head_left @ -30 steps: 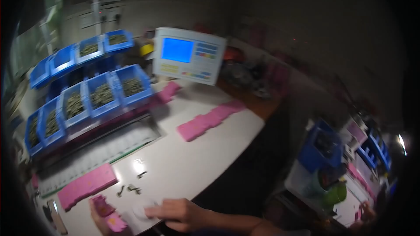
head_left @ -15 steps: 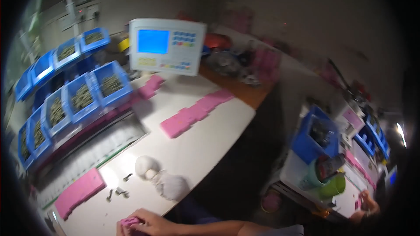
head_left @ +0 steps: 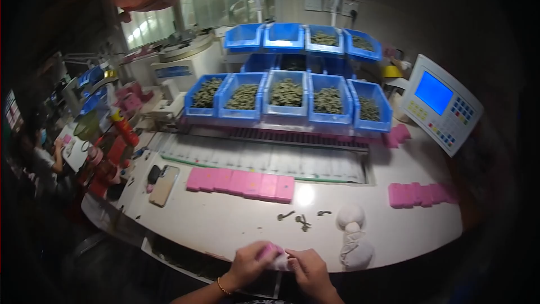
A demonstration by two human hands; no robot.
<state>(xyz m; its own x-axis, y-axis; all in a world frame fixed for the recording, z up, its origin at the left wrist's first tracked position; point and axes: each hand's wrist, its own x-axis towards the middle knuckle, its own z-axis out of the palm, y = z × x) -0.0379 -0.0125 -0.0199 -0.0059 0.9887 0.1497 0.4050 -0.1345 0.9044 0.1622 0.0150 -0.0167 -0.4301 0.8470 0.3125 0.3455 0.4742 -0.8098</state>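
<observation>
Low over the near edge of the white table, my left hand (head_left: 247, 263) is closed round a small pink block (head_left: 271, 251), partly covered by its fingers. Close by on the right, my right hand (head_left: 309, 270) has its fingers curled and pinched together; whatever is in them is too small to make out. Several small grey-green stalked pieces (head_left: 302, 224) lie loose just beyond the hands. To their right rests a white cloth-like bundle (head_left: 351, 217) with two rounded ends. A row of pink blocks (head_left: 241, 184) stands farther back, along the green edge of a recessed tray (head_left: 270, 160).
Blue bins (head_left: 242, 114) holding similar pieces rise in tiers behind the tray. A white control panel (head_left: 441, 104) with a blue screen leans at the right, near another pink row (head_left: 419, 195). A phone (head_left: 164, 186) lies at left. Another person (head_left: 46, 155) sits far left.
My view has swung left, bringing the bins and tray to the middle and the control panel to the right. Both hands now show clearly, with the pink block still held.
</observation>
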